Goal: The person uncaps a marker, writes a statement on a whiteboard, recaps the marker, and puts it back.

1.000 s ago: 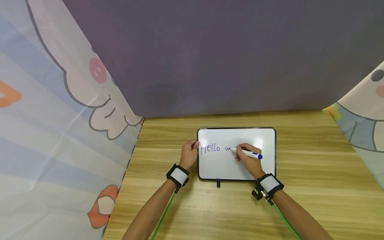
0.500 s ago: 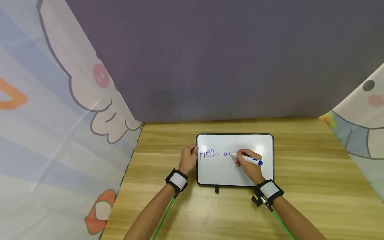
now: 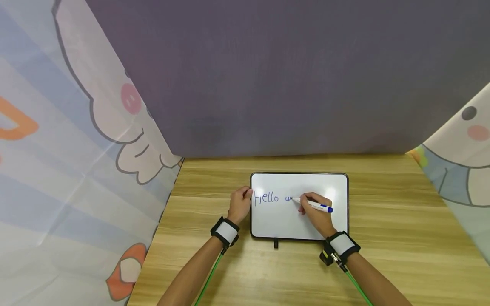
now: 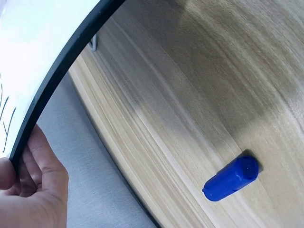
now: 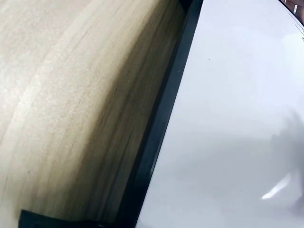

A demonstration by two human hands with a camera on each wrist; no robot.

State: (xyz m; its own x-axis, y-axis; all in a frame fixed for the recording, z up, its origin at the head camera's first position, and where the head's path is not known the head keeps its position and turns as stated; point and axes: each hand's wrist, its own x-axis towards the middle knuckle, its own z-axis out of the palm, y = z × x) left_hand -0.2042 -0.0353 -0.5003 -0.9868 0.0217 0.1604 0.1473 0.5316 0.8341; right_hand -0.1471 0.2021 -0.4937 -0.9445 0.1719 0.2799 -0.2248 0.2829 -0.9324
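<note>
A small black-framed whiteboard [image 3: 281, 223] is tilted up from the table, with blue handwriting "Hello w" [image 3: 266, 198] across its upper half. My left hand [image 3: 240, 204] grips its left edge; in the left wrist view the thumb is on the front and the fingers are behind the frame. My right hand [image 3: 318, 212] pinches a white marker [image 3: 314, 205] with a blue end, its tip right at the "w". In the left wrist view a blue marker cap [image 4: 232, 178] is on the wood. The right wrist view shows the board's lower frame, with the right hand's fingers out of sight.
A wooden table [image 3: 206, 178] carries everything. A black foot [image 3: 276, 243] sticks out below the board's front edge. Behind stands a grey panel [image 3: 268, 85], with a cartoon-printed sheet [image 3: 99, 170] at the left. Green cables [image 3: 209, 276] trail from both wristbands.
The right hand has drawn the last stroke of the "w" with the marker. The left hand keeps its grip on the board. The whole scene sits lower in the head view.
</note>
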